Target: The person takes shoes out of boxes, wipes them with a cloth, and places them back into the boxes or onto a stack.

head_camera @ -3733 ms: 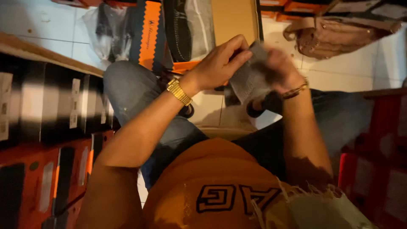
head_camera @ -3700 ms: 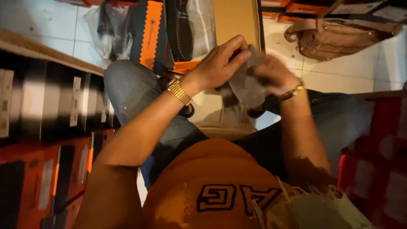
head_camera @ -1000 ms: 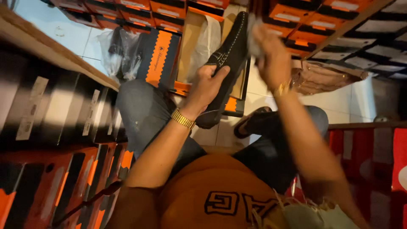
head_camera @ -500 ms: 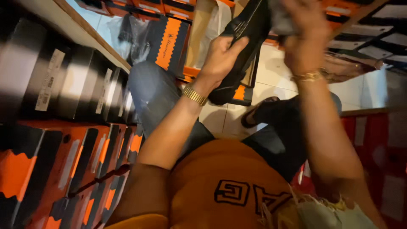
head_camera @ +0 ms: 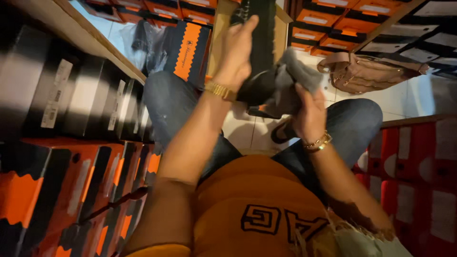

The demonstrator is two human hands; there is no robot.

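I sit with jeans-clad knees apart, wearing an orange shirt. My left hand (head_camera: pixel 236 50), a gold watch on its wrist, holds a black shoe (head_camera: pixel 261 57) upright in front of me, fingers along its side. My right hand (head_camera: pixel 308 114), with a gold bracelet, grips a grey cloth (head_camera: pixel 291 83) and presses it against the lower end of the shoe. A second dark shoe (head_camera: pixel 281 131) lies on the tiled floor between my legs.
Stacked black and orange shoe boxes (head_camera: pixel 71 157) fill shelves on the left. Red boxes (head_camera: pixel 419 166) stand at right. An open box with an orange-striped lid (head_camera: pixel 188 47) sits ahead, a tan bag (head_camera: pixel 366 71) lies on the floor, more boxes line the far shelves.
The cloth hand has dropped from the top of the shoe to its lower end. The left hand keeps holding the shoe, now more upright. The camera tilted slightly.
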